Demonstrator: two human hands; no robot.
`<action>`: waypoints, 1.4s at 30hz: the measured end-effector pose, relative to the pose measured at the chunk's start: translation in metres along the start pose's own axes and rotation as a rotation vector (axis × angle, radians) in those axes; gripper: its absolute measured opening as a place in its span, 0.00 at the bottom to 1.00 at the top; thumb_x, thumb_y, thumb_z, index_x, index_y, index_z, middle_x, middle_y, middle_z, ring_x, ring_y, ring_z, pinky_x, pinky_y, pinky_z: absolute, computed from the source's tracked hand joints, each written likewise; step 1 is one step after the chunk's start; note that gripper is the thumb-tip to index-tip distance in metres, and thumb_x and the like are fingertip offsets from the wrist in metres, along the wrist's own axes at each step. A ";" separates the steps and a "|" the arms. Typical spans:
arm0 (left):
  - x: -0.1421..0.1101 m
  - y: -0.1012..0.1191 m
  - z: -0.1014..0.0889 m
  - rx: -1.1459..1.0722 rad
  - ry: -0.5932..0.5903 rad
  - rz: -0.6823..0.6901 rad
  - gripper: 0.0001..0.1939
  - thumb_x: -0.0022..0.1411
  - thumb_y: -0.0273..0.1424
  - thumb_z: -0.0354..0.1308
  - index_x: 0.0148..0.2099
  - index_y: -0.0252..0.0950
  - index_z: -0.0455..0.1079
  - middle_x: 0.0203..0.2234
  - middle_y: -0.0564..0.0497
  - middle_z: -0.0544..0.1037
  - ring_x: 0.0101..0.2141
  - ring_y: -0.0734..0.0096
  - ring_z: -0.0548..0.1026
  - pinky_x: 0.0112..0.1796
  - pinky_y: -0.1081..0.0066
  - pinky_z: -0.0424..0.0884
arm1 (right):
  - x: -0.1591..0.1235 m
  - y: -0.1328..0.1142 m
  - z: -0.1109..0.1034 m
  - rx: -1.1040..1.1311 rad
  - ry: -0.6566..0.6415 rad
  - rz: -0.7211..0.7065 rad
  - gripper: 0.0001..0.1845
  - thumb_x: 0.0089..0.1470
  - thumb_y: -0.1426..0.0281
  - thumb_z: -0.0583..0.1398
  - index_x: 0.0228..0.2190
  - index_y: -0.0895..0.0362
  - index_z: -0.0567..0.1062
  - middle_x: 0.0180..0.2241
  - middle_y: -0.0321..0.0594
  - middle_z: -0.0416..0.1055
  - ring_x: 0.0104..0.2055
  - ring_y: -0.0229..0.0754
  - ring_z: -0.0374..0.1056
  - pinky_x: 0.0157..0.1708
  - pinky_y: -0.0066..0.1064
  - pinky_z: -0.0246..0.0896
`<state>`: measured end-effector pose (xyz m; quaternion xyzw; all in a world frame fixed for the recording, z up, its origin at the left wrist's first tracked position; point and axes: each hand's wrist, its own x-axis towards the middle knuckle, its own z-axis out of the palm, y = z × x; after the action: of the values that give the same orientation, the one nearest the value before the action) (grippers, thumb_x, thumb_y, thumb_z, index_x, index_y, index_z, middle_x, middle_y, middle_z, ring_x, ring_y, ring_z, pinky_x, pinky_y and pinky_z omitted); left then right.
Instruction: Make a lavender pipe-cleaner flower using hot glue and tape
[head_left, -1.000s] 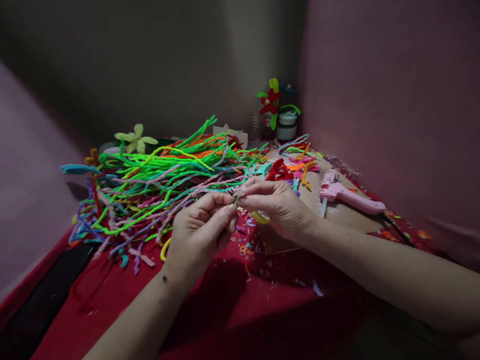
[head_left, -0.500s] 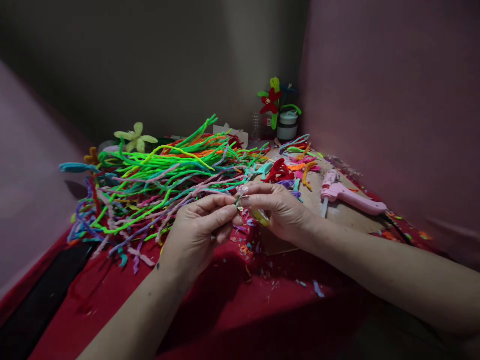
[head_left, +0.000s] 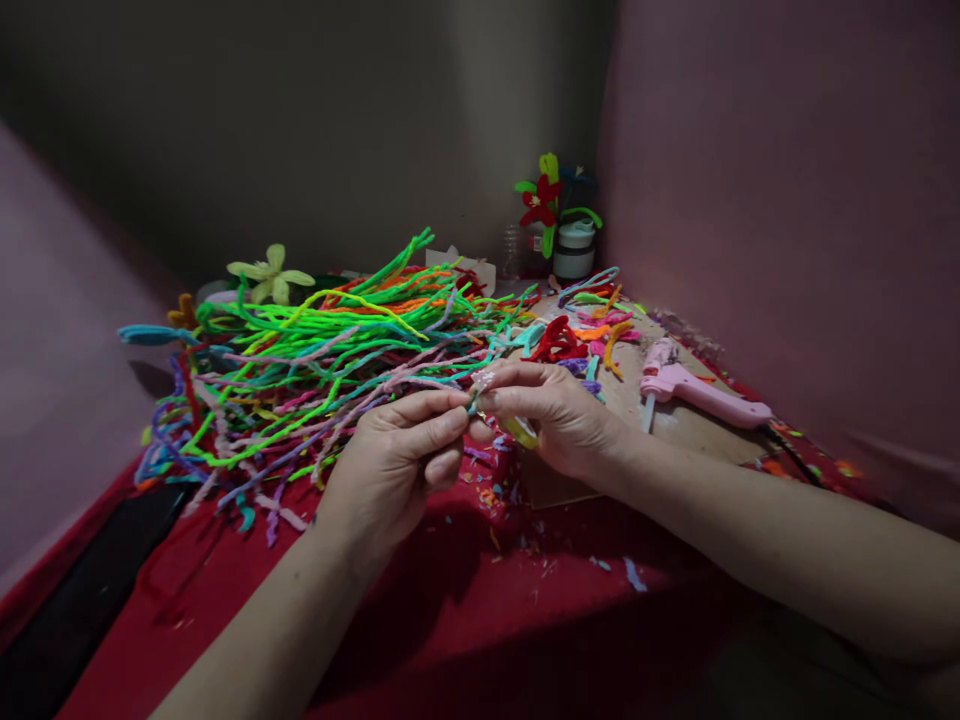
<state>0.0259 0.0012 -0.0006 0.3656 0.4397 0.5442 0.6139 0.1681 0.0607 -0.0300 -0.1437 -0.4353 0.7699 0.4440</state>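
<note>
My left hand [head_left: 401,455] is closed, its thumb and forefinger pinching a small bunch of white-tipped flower stamens [head_left: 482,379] by the thin greenish base. Fingertips of my right hand [head_left: 559,415] press on the same bunch from the other side, so the two hands nearly touch. Under the right palm shows a curved yellow thing [head_left: 519,432], partly covered by the fingers; its kind is unclear. Behind the hands spreads a big heap of coloured pipe cleaners [head_left: 337,340], mostly green, pink and purple.
A pink glue gun [head_left: 697,393] lies on a cardboard sheet [head_left: 622,450] at the right, near red pipe-cleaner petals [head_left: 557,342]. Finished flowers [head_left: 541,200] stand by a lidded jar [head_left: 576,250] at the back. Coloured scraps litter the red cloth [head_left: 540,620].
The hands stay almost in place, still pinching the stamens. The bunch has tilted slightly and the fingertips have shifted a little around its base.
</note>
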 end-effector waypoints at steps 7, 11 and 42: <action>0.004 -0.003 -0.001 0.126 0.027 0.024 0.07 0.48 0.27 0.64 0.33 0.33 0.72 0.17 0.54 0.72 0.13 0.82 0.62 0.12 0.81 0.56 | 0.001 0.005 -0.001 0.014 0.037 -0.008 0.05 0.37 0.77 0.65 0.22 0.56 0.77 0.22 0.31 0.73 0.25 0.32 0.67 0.31 0.27 0.61; 0.001 -0.008 0.003 0.528 0.122 0.299 0.04 0.54 0.30 0.59 0.34 0.35 0.71 0.22 0.54 0.72 0.21 0.75 0.69 0.22 0.76 0.66 | 0.002 0.009 0.001 0.020 0.119 0.018 0.06 0.36 0.77 0.65 0.22 0.56 0.78 0.23 0.31 0.73 0.26 0.32 0.66 0.31 0.27 0.59; -0.006 0.002 0.004 0.243 -0.039 0.080 0.06 0.54 0.30 0.60 0.29 0.33 0.68 0.17 0.55 0.72 0.11 0.87 0.58 0.12 0.84 0.51 | 0.003 -0.002 -0.003 -0.141 -0.004 -0.082 0.04 0.37 0.73 0.67 0.22 0.54 0.79 0.26 0.32 0.73 0.30 0.34 0.68 0.36 0.29 0.62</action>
<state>0.0291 -0.0042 0.0031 0.4652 0.4755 0.5035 0.5514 0.1694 0.0648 -0.0301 -0.1554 -0.4949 0.7187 0.4630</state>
